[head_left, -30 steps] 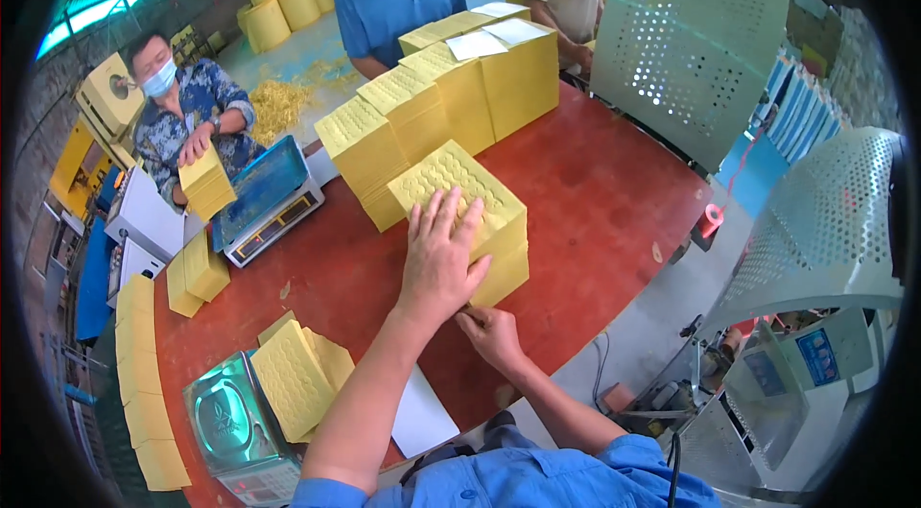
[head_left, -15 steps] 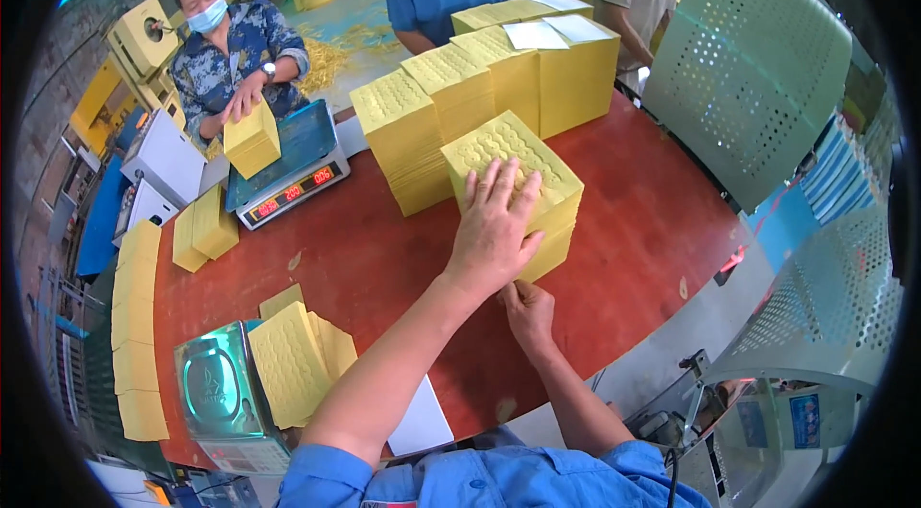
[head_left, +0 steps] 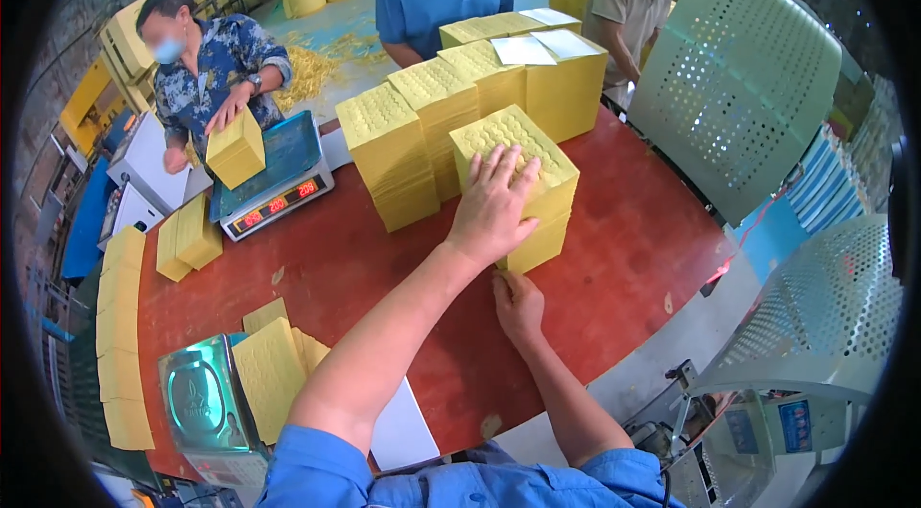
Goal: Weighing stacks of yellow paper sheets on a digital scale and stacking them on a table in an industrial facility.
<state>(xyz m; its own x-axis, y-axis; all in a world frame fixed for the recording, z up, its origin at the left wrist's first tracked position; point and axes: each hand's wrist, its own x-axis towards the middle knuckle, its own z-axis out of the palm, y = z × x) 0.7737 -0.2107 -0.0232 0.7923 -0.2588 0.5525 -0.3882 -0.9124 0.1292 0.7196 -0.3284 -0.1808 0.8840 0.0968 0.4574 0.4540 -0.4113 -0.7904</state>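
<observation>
A tall stack of embossed yellow paper sheets (head_left: 546, 228) stands on the red table in front of me. My left hand (head_left: 494, 212) lies on its top and near side with the fingers spread. By the bottom near corner of this stack is my right hand (head_left: 519, 306), its fingers curled and closed. Whatever those fingers may hold is hidden. Just behind and to the left, a row of similar yellow paper stacks (head_left: 401, 163) reaches toward the far side, with white sheets (head_left: 524, 51) on top of some of them.
The red table (head_left: 614, 249) carries a near-left scale (head_left: 197, 398) beside yellow paper pads (head_left: 271, 374). At far left a co-worker holds a yellow block (head_left: 236, 151) on a digital scale (head_left: 271, 206). Two other people stand beyond the table. Perforated chairs (head_left: 734, 91) border its right side.
My view has shifted slightly; my hands keep their places at the stack. The co-worker at far left has taken one hand off the yellow block and holds it lower beside the scale.
</observation>
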